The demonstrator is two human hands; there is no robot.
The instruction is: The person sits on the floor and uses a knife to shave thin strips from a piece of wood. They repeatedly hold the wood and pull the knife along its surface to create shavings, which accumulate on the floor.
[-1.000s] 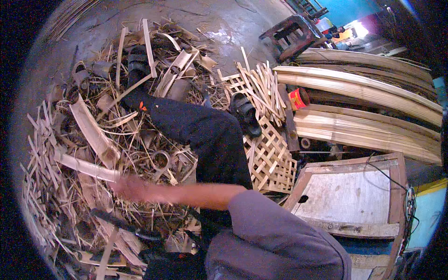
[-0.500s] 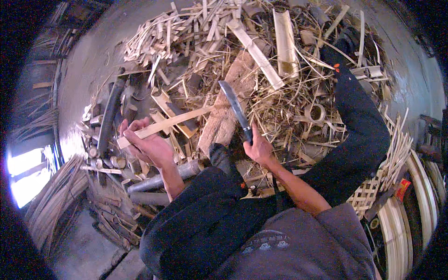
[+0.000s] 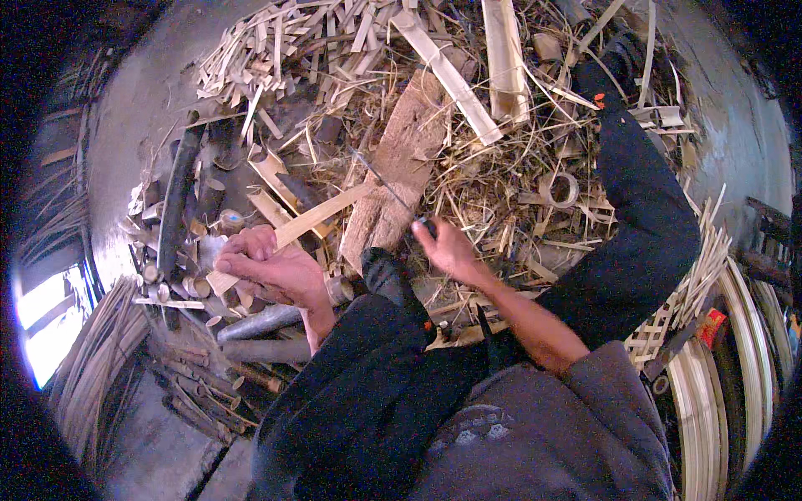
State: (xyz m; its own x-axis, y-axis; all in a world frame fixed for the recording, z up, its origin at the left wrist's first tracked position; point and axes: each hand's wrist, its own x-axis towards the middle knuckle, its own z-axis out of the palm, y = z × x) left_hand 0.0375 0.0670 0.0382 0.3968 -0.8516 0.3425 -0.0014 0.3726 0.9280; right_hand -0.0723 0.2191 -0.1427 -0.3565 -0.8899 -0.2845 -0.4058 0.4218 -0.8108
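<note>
Over the wooden block (image 3: 407, 134), the right hand (image 3: 454, 253) grips a knife (image 3: 391, 191) near one end of a bamboo strip (image 3: 322, 215). The left hand (image 3: 280, 274) clasps the other end, presumably to steady it.

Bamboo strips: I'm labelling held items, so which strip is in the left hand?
The flat pale strip slanting from the left hand to over the wooden plank; the other strips lie loose in the litter.
</note>
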